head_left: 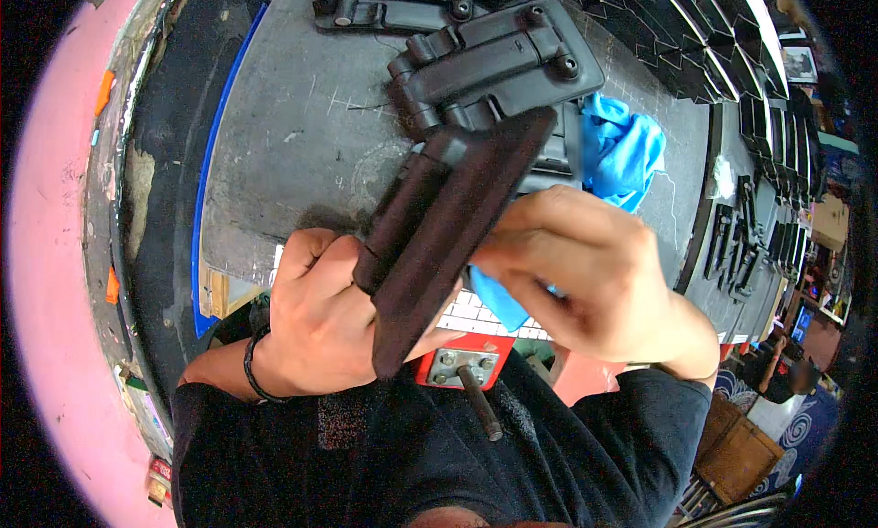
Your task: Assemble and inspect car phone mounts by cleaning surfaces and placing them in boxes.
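A black moulded plastic part (462, 231), with a flat panel and a rounded bar along one side, is held tilted in front of me. My left hand (320, 318) is closed round its lower left end. On the part's right side my right hand (599, 272) has its fingers curled and pinched, with the fingertips partly behind the panel. A blue cloth (498, 301) hangs from under those fingers; how much of it they grip is hidden. Beyond lie similar black plastic parts (498, 66), and another blue cloth (626, 153) is crumpled beside them.
The grey worktable (283, 117) has a blue edge strip (229, 98) at left. At its near edge sits a red fixture (501, 363) with a bolted metal plate and a protruding threaded rod (480, 405). Black racks (681, 34) and small black pieces (732, 240) stand at right.
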A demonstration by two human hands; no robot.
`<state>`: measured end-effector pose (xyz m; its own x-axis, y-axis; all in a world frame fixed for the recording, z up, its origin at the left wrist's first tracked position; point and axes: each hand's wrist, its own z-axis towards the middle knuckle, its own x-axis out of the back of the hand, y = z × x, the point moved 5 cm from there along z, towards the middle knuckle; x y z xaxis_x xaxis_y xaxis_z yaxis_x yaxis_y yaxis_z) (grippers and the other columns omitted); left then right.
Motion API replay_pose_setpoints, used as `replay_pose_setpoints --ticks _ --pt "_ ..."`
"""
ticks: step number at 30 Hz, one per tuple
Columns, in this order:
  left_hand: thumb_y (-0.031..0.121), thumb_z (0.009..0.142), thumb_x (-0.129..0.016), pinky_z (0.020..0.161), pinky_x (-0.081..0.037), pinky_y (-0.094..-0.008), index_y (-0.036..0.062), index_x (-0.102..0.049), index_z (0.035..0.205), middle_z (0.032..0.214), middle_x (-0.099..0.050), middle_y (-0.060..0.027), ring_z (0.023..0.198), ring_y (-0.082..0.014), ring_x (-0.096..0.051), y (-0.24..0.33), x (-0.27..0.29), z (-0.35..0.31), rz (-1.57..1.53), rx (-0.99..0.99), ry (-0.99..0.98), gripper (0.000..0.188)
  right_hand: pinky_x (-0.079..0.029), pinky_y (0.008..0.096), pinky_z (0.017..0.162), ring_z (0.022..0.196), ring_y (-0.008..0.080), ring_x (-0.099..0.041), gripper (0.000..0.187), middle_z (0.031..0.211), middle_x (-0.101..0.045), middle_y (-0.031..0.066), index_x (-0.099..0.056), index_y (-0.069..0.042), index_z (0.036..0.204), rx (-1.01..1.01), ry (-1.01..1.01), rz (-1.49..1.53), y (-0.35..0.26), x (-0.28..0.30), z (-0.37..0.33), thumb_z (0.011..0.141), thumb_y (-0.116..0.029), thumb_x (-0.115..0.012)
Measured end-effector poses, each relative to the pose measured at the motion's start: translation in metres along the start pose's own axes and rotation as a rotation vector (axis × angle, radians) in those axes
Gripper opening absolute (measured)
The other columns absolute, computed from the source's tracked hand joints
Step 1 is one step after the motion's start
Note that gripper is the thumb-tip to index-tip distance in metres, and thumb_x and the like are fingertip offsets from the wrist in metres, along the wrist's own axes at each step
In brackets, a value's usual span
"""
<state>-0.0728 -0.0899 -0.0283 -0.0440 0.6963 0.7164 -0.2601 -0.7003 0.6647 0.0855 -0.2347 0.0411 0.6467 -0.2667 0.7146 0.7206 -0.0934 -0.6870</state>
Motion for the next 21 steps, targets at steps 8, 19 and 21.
replay_pose_setpoints --ticks 8,19,21 --pt "0.032 0.077 -0.1 0.106 -0.06 -0.0342 0.0063 -0.073 0.121 0.161 -0.061 -0.0264 0.131 -0.0277 -0.073 0.006 0.012 0.006 0.163 -0.02 -0.032 0.058 -0.058 0.0422 0.068 0.081 0.0334 -0.073 0.022 0.097 -0.073 0.016 -0.078 0.004 0.1 -0.026 -0.004 -0.3 -0.018 -0.003 0.004 0.079 0.006 -0.083" --pt "0.026 0.077 -0.099 0.116 -0.055 -0.043 -0.0004 -0.074 0.119 0.167 -0.049 -0.0337 0.147 -0.0425 -0.061 0.0 0.002 0.001 0.032 -0.022 -0.033 0.055 -0.059 0.0421 0.072 0.083 0.0327 -0.071 0.032 0.103 -0.071 0.0166 -0.077 0.005 0.1 0.066 0.053 -0.372 -0.012 -0.005 0.005 0.069 0.001 -0.081" --pt "0.028 0.077 -0.099 0.115 -0.056 -0.0423 0.0004 -0.075 0.118 0.166 -0.051 -0.0333 0.143 -0.0412 -0.064 0.0 0.002 0.003 0.032 -0.032 -0.019 0.055 -0.058 0.0426 0.07 0.081 0.0333 -0.07 0.039 0.102 -0.071 0.0169 -0.077 0.005 0.101 0.052 0.135 -0.259 -0.002 0.0 0.002 0.062 0.0 -0.078"
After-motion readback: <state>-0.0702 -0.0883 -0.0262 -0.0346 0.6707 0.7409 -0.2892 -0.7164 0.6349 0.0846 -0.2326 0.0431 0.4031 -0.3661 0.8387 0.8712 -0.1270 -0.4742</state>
